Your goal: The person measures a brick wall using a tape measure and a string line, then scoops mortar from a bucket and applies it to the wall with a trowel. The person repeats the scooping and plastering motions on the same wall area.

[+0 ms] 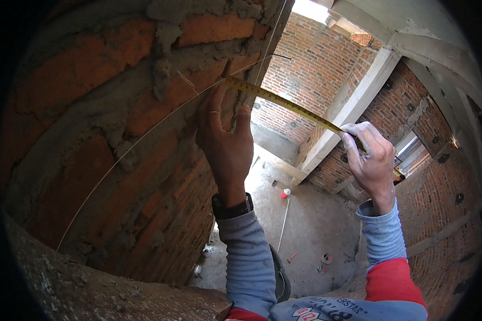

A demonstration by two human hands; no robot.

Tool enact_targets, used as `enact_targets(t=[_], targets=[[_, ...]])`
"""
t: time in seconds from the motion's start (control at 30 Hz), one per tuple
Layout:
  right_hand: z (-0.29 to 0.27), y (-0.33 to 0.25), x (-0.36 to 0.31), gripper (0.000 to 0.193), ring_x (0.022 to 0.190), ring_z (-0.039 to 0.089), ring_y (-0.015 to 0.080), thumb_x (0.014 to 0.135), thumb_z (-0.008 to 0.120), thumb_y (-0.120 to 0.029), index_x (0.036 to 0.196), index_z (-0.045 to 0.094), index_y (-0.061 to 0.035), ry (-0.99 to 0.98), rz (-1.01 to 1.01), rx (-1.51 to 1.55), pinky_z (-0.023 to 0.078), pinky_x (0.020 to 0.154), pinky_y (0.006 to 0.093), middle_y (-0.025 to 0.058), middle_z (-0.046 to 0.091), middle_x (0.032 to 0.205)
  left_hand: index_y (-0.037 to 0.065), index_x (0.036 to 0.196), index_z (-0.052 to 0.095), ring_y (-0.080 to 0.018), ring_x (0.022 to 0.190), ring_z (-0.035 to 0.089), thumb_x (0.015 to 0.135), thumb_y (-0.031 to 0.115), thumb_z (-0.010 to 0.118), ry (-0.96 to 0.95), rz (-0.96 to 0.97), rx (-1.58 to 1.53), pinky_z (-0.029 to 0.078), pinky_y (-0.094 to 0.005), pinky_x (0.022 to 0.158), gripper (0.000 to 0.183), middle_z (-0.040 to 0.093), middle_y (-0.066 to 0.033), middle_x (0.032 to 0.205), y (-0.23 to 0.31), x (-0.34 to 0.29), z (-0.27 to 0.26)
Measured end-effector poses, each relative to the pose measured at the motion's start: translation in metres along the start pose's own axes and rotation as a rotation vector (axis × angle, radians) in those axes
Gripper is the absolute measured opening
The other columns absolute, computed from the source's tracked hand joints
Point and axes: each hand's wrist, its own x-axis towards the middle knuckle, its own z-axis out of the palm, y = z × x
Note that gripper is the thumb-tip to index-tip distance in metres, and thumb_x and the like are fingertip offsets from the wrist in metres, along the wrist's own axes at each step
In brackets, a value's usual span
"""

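Two contacts: my left hand (227, 142), grip unclear, at the tape's (284, 101) upper-centre end; right hand (370, 152) pinching it centre-right; best held taut.

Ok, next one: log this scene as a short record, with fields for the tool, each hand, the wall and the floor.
tool: yellow tape measure, blade stretched between the hands
left hand: fingertips at the blade's end, beside the wall
right hand: pinching the blade farther along
wall: rough brick wall, thin white string across its face
floor: grey concrete floor, small scattered items
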Motion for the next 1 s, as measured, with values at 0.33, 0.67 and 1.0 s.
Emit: enact_targets(t=[0.33, 0.67, 1.0], targets=[[-0.0013, -0.0005, -0.0004, 0.01, 0.079, 0.074, 0.0321, 0.092, 0.076, -0.01, 0.1, 0.073, -0.0044, -0.01, 0.015, 0.003, 0.058, 0.066, 0.0402, 0.0129, 0.074, 0.093, 0.006, 0.143, 0.057, -0.036, 0.133, 0.057, 0.097, 0.015, 0.07, -0.002, -0.019, -0.023, 0.047, -0.0506, 0.112, 0.049, 0.058, -0.0188, 0.142, -0.0001, -0.0004, 0.0004], [-0.0013, 0.0003, -0.0006, 0.011, 0.08, 0.075, 0.0318, 0.093, 0.076, -0.01, 0.101, 0.074, -0.0039, -0.004, 0.006, -0.002, 0.059, 0.067, 0.0396, 0.013, 0.074, 0.094, 0.006, 0.144, 0.058, -0.036, 0.133, 0.057, 0.097, 0.014, 0.07, -0.012, -0.037, -0.037, 0.047, -0.0506, 0.112, 0.049, 0.059, -0.0189, 0.142, 0.0008, 0.0, -0.0002], [-0.0012, 0.0002, -0.001, 0.011, 0.079, 0.075, 0.0312, 0.092, 0.076, -0.01, 0.102, 0.074, -0.0046, 0.0, 0.01, -0.01, 0.059, 0.067, 0.0395, 0.0126, 0.074, 0.094, 0.005, 0.143, 0.058, -0.0361, 0.133, 0.058, 0.096, 0.015, 0.071, 0.006, 0.005, 0.008, 0.047, -0.05, 0.112, 0.049, 0.059, -0.0191, 0.142, -0.0034, -0.0008, 0.0008]])
